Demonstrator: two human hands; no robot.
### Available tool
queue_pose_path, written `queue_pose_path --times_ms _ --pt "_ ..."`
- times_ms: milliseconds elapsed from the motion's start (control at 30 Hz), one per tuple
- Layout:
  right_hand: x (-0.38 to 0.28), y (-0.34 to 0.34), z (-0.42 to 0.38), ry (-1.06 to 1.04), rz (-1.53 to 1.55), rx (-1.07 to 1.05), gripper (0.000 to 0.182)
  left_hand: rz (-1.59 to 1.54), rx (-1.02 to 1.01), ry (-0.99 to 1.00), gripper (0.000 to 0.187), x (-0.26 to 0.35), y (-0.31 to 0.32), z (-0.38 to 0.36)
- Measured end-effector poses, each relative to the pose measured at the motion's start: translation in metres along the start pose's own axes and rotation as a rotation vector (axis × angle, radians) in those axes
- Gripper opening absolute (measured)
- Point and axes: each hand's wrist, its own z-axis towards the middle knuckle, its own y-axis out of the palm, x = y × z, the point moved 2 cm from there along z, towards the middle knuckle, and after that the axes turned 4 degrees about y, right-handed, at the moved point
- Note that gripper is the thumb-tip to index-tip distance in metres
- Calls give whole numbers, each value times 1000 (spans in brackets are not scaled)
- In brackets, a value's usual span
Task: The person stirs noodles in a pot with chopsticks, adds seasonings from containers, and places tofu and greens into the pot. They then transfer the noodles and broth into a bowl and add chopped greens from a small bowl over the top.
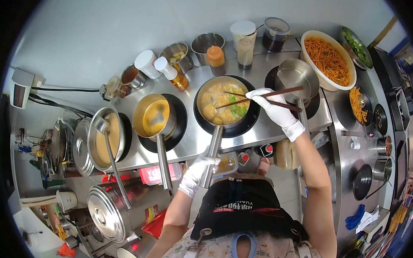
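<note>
My left hand, in a white glove, is wrapped round the long handle of a saucepan. The pan stands on a black burner and holds yellowish broth with pale pieces and green leaves. In my gloved right hand is a pair of dark chopsticks, their tips down in that food. Left of it a second saucepan with orange-yellow liquid sits on its own burner. To the right, near my right hand, another saucepan holds clear liquid.
Along the wall stand an orange squeeze bottle, a white-capped shaker and steel pots. A big bowl of shredded orange food is at the back right. At left, a ladle rests in a wide pan, its handle jutting over the counter edge.
</note>
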Motion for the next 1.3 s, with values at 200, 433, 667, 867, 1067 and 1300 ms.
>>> queue_pose_path --times_ms 200,433,667,867,1067,1300 --pt "-15 31 -48 -421 -428 11 18 112 -22 -70 39 -5 -5 -8" --pt "-46 28 -115 -582 -712 41 37 215 -15 -12 34 27 21 -53" --pt "-77 -16 -205 -543 -560 537 22 395 -143 15 37 45 91 -91" --pt "-47 -88 -312 -331 550 1097 19 412 -402 -96 32 5 180 -85" --pt "-39 -168 -434 -275 694 1403 23 502 -570 -117 32 -44 297 -97" --pt "-14 -240 -554 -333 800 1592 25 623 -803 -131 31 -94 394 -83"
